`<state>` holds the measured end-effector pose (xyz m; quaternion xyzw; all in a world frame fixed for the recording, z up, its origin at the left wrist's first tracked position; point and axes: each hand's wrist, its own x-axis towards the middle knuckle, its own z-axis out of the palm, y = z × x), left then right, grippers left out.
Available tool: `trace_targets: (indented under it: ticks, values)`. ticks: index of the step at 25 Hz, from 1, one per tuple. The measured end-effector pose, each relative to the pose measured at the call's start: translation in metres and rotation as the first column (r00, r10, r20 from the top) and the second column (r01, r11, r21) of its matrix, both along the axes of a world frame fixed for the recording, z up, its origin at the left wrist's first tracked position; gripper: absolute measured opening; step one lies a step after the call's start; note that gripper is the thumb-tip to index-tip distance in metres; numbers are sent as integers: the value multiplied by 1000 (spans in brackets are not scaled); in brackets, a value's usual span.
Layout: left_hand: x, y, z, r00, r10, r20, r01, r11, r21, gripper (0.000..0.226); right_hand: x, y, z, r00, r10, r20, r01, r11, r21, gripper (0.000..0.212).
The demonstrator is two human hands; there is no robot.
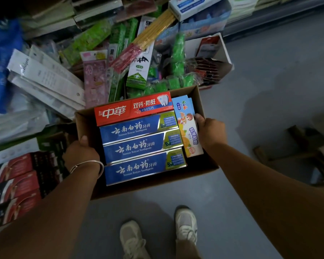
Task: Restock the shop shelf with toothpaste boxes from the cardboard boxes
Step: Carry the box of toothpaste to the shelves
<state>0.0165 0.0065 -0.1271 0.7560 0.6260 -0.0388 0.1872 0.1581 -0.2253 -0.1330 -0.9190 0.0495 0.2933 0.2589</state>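
— Counting what sits in the cardboard box (86, 126): how many toothpaste boxes do you get?

— Five that I can see on top. One red toothpaste box (133, 108) lies along the far side, and three blue toothpaste boxes (138, 144) lie side by side nearer the person, all four running left to right. One children's toothpaste box (188, 131), pale with orange fruit printed on it, lies crosswise along the right wall. Whether more lie underneath I cannot tell.

— And the hands?

— Two, one on each side of the carton. The left hand (81, 156) grips the left wall, thumb hooked over the rim, with two thin silver bangles (88, 165) on the wrist. The right hand (210, 131) grips the right wall, its thumb inside and touching the children's toothpaste box. The carton is held above the grey floor (260, 81), over two pale sneakers (158, 234).

— Where is the shelf?

— On the left. Three red-and-black toothpaste boxes (15, 186) are stacked at the lower left edge. Farther up lies a jumbled heap: white flat packs (45, 79), one pink pack (95, 75), several green packs (178, 58), one bundle of yellow sticks (153, 30) and one white-and-green box with a bat emblem (140, 68). A white open carton (223, 51) stands on the floor beyond the held one, and a wooden crate (310, 152) sits at the right edge, too dark to make out.
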Motion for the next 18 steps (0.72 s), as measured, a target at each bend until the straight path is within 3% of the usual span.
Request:
trace_targets:
  ticks: [5,11,14,18]
  values:
    - [3,-18,58,996,-80,37,80,997,16,48,-23,-30,54,992,-125,18,125,992,10,46]
    - [0,-74,170,943,-321,83,322,947,-2,45,-88,-103,158,916,-389,100,384,921,64,53]
    - [-12,-118,230,862,-502,71,504,864,-10,46,-149,-153,210,846,-512,148,512,858,46,50]
    - [-33,-197,287,686,-719,109,724,690,-3,42,-246,-224,258,648,-744,162,738,666,110,57]
